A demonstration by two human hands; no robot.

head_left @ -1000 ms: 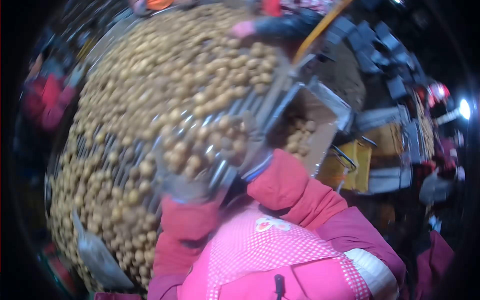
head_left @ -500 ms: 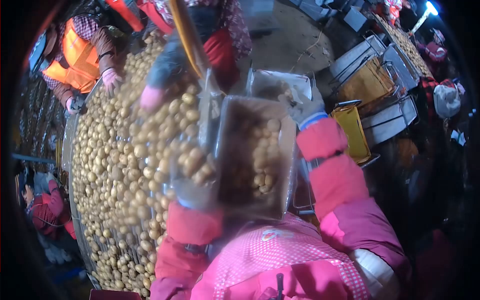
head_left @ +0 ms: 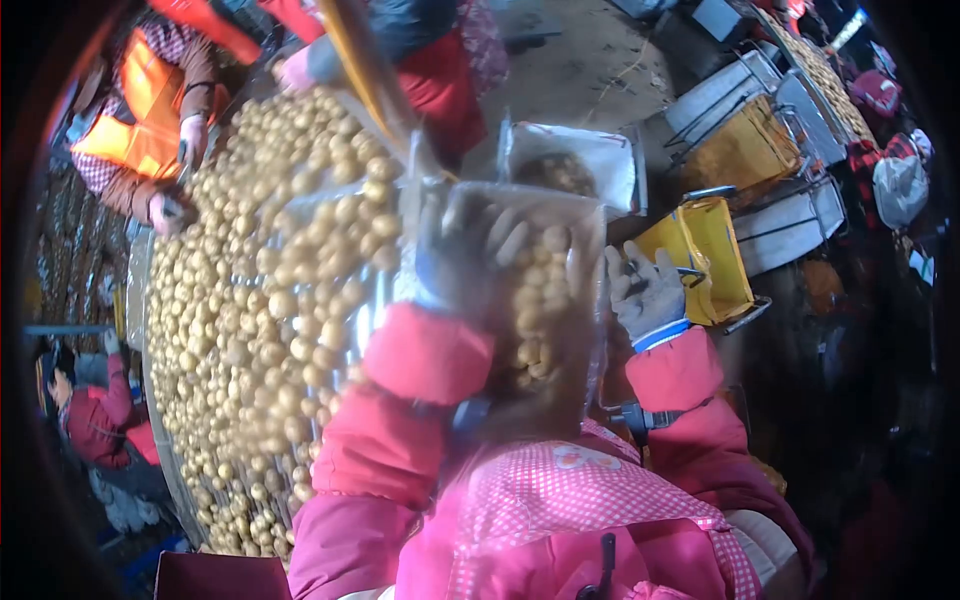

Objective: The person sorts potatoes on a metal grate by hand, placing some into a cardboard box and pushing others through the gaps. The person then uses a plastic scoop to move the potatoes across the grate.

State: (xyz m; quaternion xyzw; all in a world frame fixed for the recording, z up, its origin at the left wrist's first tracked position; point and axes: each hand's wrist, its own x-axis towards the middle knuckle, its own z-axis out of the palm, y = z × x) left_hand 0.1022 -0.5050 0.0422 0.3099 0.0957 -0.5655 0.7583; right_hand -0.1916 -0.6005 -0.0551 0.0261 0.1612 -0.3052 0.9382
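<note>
My left hand (head_left: pixel 470 260), in a grey glove, is over the left side of a lined box (head_left: pixel 597 300). It is blurred by motion, but its fingers look stretched out and nothing shows in its grip. Inside the box lies a heap of potatoes (head_left: pixel 540 290). Just right of the box is my right hand (head_left: pixel 645 292), also gloved in grey, fingers spread and holding nothing. To the left, many more potatoes (head_left: pixel 225 320) cover a wide sorting table (head_left: pixel 160 420), reaching up to the box's side.
Another lined box (head_left: pixel 615 165) stands beyond mine, with a yellow crate (head_left: pixel 710 260) to the right and several stacked crates behind it. A person in an orange vest (head_left: pixel 150 110) works at the table's far left. A yellow post (head_left: pixel 358 65) rises near the box.
My left hand has moved from the potatoes on the table to over the box. My right hand has come down from the box's far right corner to beside it.
</note>
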